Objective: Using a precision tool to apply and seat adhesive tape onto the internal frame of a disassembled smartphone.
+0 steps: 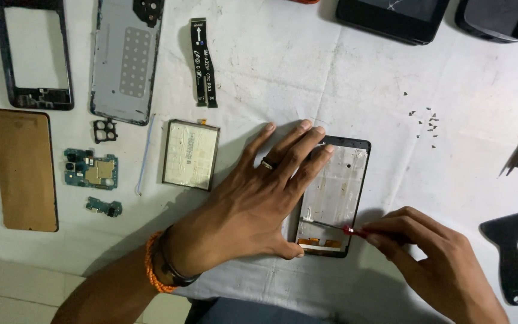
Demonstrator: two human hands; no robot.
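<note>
1. Nearest the camera, the right hand (427, 252) is seen low on the right, its fingers pinched shut around a small red-handled screwdriver (337, 227).
2. The screwdriver's thin metal tip is laid across the lower part of the phone frame (337, 192), pointing left toward the frame's inner edge.
3. The phone frame is found flat on the white cloth (307, 66) of the bench, just right of centre, with a black rim and a pale inner plate; an orange strip shows at its bottom edge.
4. The left hand (259, 198) is spread wide and pressed palm-down over the frame's left side, fingers reaching to its top edge, thumb at its bottom corner; nothing is gripped. A ring is worn on one finger, and an orange band and a dark band at the wrist.
5. Just left of that hand, a battery (190, 154) is laid flat.
6. Further left, a green circuit board (91, 170), a smaller board (104, 207) and a brown back panel (24, 170) are spread out.
7. Along the top, a grey middle plate (124, 60), an empty black bezel (34, 54) and a black flex cable (202, 63) are set apart.
8. Tiny screws (425, 123) are scattered to the right of the frame; a black pry tool (509, 252) is lying at the far right.
</note>
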